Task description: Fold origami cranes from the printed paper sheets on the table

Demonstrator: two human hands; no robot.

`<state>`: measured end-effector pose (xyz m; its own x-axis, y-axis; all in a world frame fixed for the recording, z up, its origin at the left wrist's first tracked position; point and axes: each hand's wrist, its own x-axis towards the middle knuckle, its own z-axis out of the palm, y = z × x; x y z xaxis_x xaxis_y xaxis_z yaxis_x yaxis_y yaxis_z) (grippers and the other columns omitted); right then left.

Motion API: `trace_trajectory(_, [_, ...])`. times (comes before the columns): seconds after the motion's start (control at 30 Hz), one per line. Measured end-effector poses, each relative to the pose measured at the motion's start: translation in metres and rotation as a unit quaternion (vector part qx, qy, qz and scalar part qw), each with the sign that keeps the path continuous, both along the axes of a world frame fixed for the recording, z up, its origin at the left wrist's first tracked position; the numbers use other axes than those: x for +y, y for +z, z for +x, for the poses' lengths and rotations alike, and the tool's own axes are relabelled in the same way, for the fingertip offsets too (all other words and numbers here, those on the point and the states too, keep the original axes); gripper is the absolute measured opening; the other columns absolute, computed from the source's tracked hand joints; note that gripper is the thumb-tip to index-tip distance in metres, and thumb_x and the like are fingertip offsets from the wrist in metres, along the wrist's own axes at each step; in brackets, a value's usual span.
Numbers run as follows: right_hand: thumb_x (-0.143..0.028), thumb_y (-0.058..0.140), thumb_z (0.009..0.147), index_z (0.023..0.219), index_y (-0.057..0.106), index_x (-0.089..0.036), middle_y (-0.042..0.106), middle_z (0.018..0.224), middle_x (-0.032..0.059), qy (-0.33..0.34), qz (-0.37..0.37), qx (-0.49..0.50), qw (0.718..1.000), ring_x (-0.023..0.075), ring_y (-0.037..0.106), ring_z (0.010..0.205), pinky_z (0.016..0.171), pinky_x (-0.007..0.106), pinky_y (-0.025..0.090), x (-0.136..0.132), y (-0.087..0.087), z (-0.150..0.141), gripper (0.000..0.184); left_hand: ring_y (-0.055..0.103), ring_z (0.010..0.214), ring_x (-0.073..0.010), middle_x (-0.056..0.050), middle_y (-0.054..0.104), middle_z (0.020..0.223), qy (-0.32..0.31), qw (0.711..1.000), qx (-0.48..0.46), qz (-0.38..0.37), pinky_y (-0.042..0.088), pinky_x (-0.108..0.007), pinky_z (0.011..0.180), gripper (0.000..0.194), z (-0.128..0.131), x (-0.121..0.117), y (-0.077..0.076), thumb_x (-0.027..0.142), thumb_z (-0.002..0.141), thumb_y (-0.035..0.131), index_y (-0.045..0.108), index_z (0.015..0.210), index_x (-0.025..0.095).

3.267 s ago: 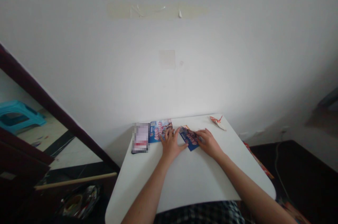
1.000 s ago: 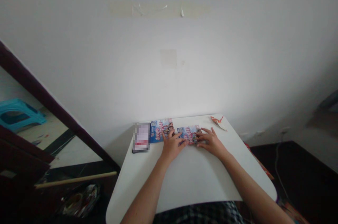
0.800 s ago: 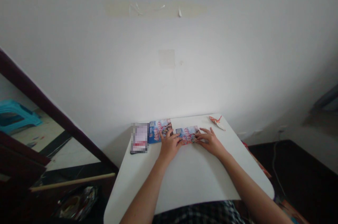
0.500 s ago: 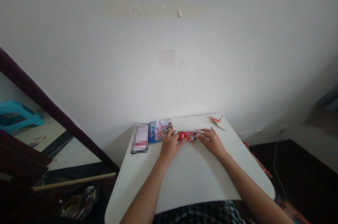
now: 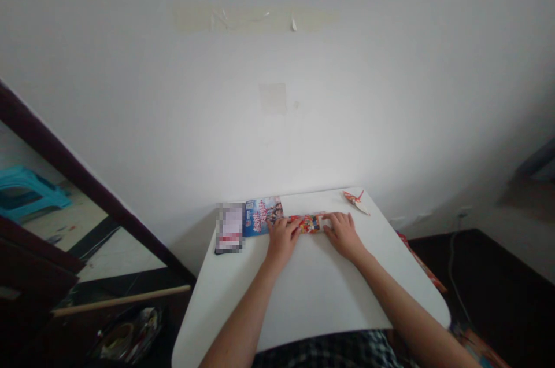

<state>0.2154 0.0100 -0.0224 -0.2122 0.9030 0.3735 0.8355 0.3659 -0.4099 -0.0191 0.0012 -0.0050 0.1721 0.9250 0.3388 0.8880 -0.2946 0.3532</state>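
A strip of folded printed paper (image 5: 310, 224), red with colourful pictures, lies on the white table (image 5: 316, 293) in front of me. My left hand (image 5: 282, 236) is on its left end, with the fingertips closed against the paper. At the opposite end, my right hand (image 5: 344, 233) has its thumb and index finger on the pale edge. The paper's left end is partly hidden under my left fingers. A blue printed booklet or sheet (image 5: 259, 219) lies just left of my left hand. Behind my right hand, near the back corner, rests a small folded paper shape (image 5: 356, 201), red and white.
A dark-edged flat thing (image 5: 229, 229), its face pixelated, lies at the table's left edge. The wall (image 5: 277, 148) rises right behind the table. On the left are a framed mirror (image 5: 125, 240) and a bag of odds and ends (image 5: 125, 336) on the floor.
My left fingers have drawn closer together and onto the paper's left end. The paper's visible face shows more mixed colours and less plain red. My right hand has shifted slightly at its end.
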Motion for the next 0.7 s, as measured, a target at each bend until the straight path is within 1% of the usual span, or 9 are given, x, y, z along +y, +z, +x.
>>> trace_trajectory(0.07, [-0.034,0.051,0.093,0.117,0.057,-0.026,0.062,0.123,0.009,-0.002,-0.004,-0.008,1.0,0.03,0.051,0.123,0.118,0.067,0.02,-0.0013,0.001,-0.0007,0.026,0.056,0.117,-0.026,-0.006,0.066,0.117,0.004,1.0,0.002,0.005,0.026,-0.065,0.117,0.033,-0.0005,-0.0006,0.0007,0.037,0.098,0.053,0.068,0.127,0.038])
trace_trajectory(0.13, [-0.034,0.054,0.091,0.114,0.058,-0.025,0.061,0.123,0.0092,-0.006,-0.006,-0.011,1.0,0.0298,0.05,0.123,0.117,0.069,0.02,-0.0014,0.0009,-0.0009,0.024,0.054,0.118,-0.0264,-0.007,0.064,0.119,0.01,1.0,0.006,0.008,0.027,-0.064,0.116,0.032,-0.0006,-0.0013,0.002,0.038,0.097,0.053,0.071,0.124,0.036])
trace_trajectory(0.23, [-0.036,0.053,0.093,0.115,0.06,-0.026,0.059,0.129,0.0103,-0.005,-0.005,-0.013,1.0,0.0301,0.048,0.127,0.115,0.07,0.021,0.0,-0.0004,0.0,0.025,0.05,0.126,-0.0283,-0.008,0.061,0.131,0.016,1.0,0.011,0.009,0.028,-0.064,0.117,0.031,0.0001,-0.0016,0.0026,0.037,0.097,0.053,0.072,0.122,0.036])
trace_trajectory(0.33, [-0.037,0.051,0.095,0.117,0.061,-0.027,0.056,0.135,0.0114,-0.002,-0.003,-0.015,1.0,0.0306,0.046,0.131,0.114,0.072,0.023,0.0016,-0.0013,0.0012,0.026,0.042,0.135,-0.0308,-0.006,0.058,0.141,0.014,1.0,0.018,0.004,0.024,-0.067,0.117,0.032,0.0007,-0.0015,0.0011,0.037,0.098,0.051,0.071,0.122,0.038])
trace_trajectory(0.47, [-0.037,0.047,0.098,0.119,0.063,-0.03,0.056,0.14,0.0096,0.01,0.002,-0.024,1.0,0.0314,0.044,0.134,0.113,0.074,0.023,0.0019,-0.0006,0.0027,0.027,0.04,0.137,-0.0326,-0.003,0.06,0.143,0.019,0.999,0.029,0.003,0.018,-0.073,0.117,0.032,0.0003,-0.0024,0.0004,0.04,0.098,0.049,0.07,0.123,0.04])
trace_trajectory(0.6, [-0.038,0.047,0.099,0.12,0.066,-0.032,0.057,0.141,0.0075,0.012,0.003,-0.034,0.999,0.0321,0.043,0.135,0.112,0.075,0.022,0.0022,-0.0006,0.0037,0.028,0.04,0.137,-0.033,-0.001,0.061,0.142,0.025,0.999,0.038,0.001,0.02,-0.072,0.117,0.033,-0.0011,-0.0035,0.0032,0.041,0.098,0.05,0.069,0.124,0.042])
trace_trajectory(0.7, [-0.039,0.045,0.1,0.121,0.066,-0.033,0.057,0.144,0.0066,0.017,0.0,-0.035,0.999,0.0322,0.043,0.137,0.112,0.076,0.022,0.0031,-0.0015,0.0036,0.03,0.041,0.136,-0.0333,-0.001,0.062,0.141,0.027,0.999,0.039,0.002,0.019,-0.074,0.115,0.033,-0.0018,-0.0028,0.0042,0.04,0.098,0.05,0.069,0.124,0.044])
